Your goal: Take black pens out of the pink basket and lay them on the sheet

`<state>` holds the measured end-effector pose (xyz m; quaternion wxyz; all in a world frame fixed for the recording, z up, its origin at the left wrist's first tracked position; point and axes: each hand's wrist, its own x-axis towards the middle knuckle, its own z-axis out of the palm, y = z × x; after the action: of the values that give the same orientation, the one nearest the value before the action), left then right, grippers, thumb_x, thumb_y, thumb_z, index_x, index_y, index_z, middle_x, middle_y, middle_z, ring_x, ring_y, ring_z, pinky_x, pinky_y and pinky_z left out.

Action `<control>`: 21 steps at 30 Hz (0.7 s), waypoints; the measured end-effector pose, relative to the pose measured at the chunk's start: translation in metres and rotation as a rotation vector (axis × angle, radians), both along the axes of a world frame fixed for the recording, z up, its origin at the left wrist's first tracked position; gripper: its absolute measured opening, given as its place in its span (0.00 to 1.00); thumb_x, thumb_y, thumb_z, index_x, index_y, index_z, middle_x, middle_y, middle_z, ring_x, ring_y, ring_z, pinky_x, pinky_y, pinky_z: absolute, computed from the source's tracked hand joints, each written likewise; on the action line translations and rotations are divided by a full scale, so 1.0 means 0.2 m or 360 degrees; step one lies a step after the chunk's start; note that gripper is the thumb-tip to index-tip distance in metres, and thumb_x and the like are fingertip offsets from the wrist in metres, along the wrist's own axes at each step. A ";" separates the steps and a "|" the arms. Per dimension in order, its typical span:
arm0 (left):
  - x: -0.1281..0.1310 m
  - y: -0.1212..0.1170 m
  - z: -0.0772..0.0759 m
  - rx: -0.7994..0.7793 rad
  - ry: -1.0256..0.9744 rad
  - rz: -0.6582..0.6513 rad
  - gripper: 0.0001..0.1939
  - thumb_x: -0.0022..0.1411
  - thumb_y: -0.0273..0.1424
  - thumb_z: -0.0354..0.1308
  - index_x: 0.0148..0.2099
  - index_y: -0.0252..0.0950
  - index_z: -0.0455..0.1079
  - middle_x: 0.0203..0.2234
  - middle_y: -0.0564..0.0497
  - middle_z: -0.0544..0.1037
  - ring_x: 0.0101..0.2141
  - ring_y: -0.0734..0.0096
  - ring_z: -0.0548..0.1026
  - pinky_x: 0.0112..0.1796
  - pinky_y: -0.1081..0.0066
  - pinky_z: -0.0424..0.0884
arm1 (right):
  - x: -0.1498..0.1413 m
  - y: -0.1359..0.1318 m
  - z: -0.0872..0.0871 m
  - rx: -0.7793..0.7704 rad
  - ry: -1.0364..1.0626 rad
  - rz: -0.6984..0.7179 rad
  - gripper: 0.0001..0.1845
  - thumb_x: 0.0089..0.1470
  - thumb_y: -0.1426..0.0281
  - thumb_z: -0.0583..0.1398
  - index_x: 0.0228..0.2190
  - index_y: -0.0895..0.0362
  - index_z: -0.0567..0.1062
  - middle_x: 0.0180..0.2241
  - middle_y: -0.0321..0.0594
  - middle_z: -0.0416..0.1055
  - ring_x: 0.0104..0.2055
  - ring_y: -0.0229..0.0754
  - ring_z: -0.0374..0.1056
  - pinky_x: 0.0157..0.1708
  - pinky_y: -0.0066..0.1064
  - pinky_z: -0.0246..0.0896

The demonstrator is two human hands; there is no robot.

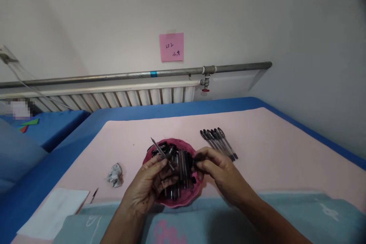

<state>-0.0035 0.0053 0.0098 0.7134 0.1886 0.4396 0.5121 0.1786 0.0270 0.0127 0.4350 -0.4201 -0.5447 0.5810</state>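
My left hand (153, 181) is closed on a slim clear pen (160, 148), held tilted with its pointed tip up and to the left. Dark smudges mark its fingers. Over the right rim of a pink scalloped basket (187, 203), my right hand (215, 171) has thumb and fingertips pinched together. A small dark piece seems to be between them, but its kind cannot be made out. Inside the basket lie several clear pen barrels (184, 167) and black pen caps (164, 148). Several capped black pens (219, 143) lie side by side to the right.
A crumpled tissue (114, 175), a white sheet (54, 211) and a thin dark pen part (93, 195) lie at the left. Pink covering (286, 152) spreads over the blue table (177, 110). Behind it are a radiator (143, 95) and a metal pipe (114, 77).
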 end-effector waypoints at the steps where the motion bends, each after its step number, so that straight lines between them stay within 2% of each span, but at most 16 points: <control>1: 0.01 0.00 0.00 0.0011 0.0005 -0.0017 0.08 0.51 0.24 0.59 0.36 0.33 0.69 0.30 0.47 0.78 0.30 0.69 0.76 0.32 0.69 0.73 | -0.01 -0.01 0.00 -0.0033 0.0017 0.0032 0.04 0.43 0.73 0.54 0.26 0.57 0.68 0.22 0.31 0.65 0.21 0.34 0.62 0.24 0.27 0.59; 5: 0.03 0.00 -0.02 0.0093 0.0057 -0.0022 0.11 0.49 0.26 0.61 0.38 0.33 0.69 0.30 0.47 0.78 0.30 0.69 0.76 0.31 0.70 0.72 | -0.04 -0.03 -0.05 -0.0110 -0.0054 0.0164 0.08 0.44 0.73 0.54 0.31 0.55 0.67 0.17 0.28 0.62 0.17 0.33 0.60 0.19 0.26 0.57; 11: 0.07 -0.01 -0.05 0.0250 0.0187 0.0038 0.14 0.47 0.30 0.63 0.38 0.34 0.70 0.29 0.50 0.78 0.30 0.70 0.76 0.32 0.73 0.71 | -0.07 -0.05 -0.09 0.0221 -0.0413 0.0150 0.15 0.42 0.78 0.54 0.34 0.55 0.67 0.20 0.28 0.61 0.22 0.32 0.58 0.20 0.22 0.53; 16: 0.09 -0.02 -0.05 0.0344 0.0231 -0.0044 0.14 0.49 0.30 0.61 0.40 0.35 0.69 0.30 0.50 0.78 0.30 0.72 0.75 0.34 0.74 0.70 | -0.08 -0.06 -0.08 0.0297 -0.0572 0.0161 0.16 0.42 0.80 0.53 0.36 0.54 0.66 0.22 0.30 0.63 0.24 0.33 0.61 0.23 0.23 0.55; 21: 0.10 -0.03 -0.05 0.0431 0.0313 -0.0087 0.14 0.52 0.31 0.59 0.42 0.35 0.68 0.33 0.49 0.77 0.34 0.69 0.75 0.37 0.71 0.69 | -0.07 -0.06 -0.09 0.0330 -0.0662 0.0124 0.15 0.42 0.79 0.54 0.35 0.54 0.65 0.21 0.29 0.62 0.23 0.33 0.60 0.22 0.23 0.54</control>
<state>0.0161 0.0002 -0.0002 0.6487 0.3441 0.4290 0.5261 0.1644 0.0151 -0.0063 0.3316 -0.4626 -0.6952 0.4392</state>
